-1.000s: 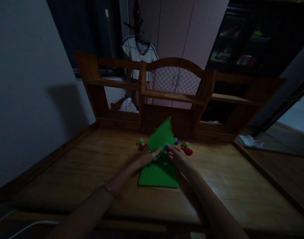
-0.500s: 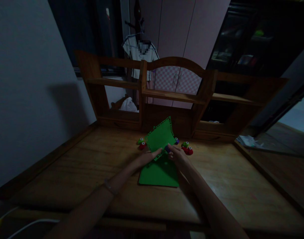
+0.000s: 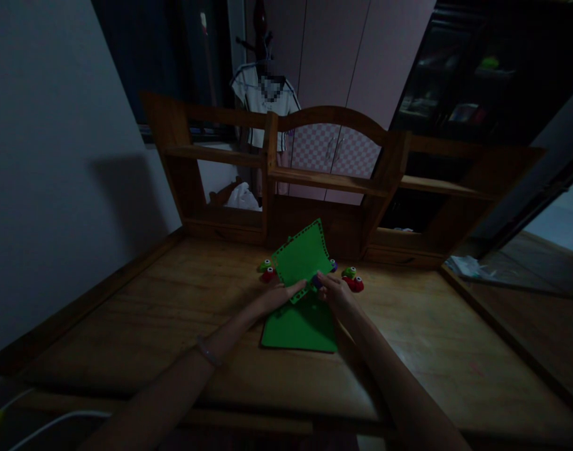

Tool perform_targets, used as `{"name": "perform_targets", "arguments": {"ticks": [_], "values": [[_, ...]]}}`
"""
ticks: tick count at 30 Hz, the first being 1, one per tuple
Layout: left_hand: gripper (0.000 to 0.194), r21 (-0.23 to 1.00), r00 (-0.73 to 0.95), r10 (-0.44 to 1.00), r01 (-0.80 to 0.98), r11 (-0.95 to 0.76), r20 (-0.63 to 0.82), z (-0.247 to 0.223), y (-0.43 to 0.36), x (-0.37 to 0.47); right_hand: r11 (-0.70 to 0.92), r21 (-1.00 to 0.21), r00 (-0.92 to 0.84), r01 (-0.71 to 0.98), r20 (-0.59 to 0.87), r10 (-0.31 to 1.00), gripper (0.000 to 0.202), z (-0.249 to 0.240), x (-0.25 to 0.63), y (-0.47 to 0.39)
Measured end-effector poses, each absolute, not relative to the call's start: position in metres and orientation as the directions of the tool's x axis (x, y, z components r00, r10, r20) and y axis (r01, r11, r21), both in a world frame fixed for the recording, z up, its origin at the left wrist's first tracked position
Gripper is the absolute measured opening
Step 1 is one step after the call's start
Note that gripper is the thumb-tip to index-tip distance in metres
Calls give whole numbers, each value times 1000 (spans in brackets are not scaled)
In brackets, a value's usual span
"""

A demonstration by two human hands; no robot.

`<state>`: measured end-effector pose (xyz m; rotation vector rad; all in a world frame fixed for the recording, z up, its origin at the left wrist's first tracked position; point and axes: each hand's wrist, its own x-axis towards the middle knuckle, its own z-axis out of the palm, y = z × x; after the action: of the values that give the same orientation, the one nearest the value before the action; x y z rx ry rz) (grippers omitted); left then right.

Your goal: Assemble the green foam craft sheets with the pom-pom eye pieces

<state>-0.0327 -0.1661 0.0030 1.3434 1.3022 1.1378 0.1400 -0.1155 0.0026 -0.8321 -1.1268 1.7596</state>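
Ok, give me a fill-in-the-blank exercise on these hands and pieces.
The right hand pinches a small ____ piece.
The left hand holds a tilted ____ sheet with dark-dashed edges.
A thin pale bracelet circles the ____ forearm.
The small eyed pieces furthest right are green and ____.
Missing words: purple; green; left; red.

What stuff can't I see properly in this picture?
All in the head view:
Small purple piece, shape unclear: partly covered by the right hand.
Flat green rectangular sheet: far part hidden behind the tilted green sheet with dark edge slots.
Curved white cable: cut off by the bottom edge.
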Motion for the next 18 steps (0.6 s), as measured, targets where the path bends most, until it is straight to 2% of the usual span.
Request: {"name": "perform_targets", "arguments": {"ticks": [10, 18], "values": [[57, 994, 22, 1000, 106, -15, 13, 0, -164, -30, -141, -951, -361, -277, -34, 932, 34, 1, 141, -118], [52, 996, 14, 999, 74, 44, -45, 1, -167, -29, -168, -947, -360, -275, -60, 931, 35, 2, 138, -118]]}}
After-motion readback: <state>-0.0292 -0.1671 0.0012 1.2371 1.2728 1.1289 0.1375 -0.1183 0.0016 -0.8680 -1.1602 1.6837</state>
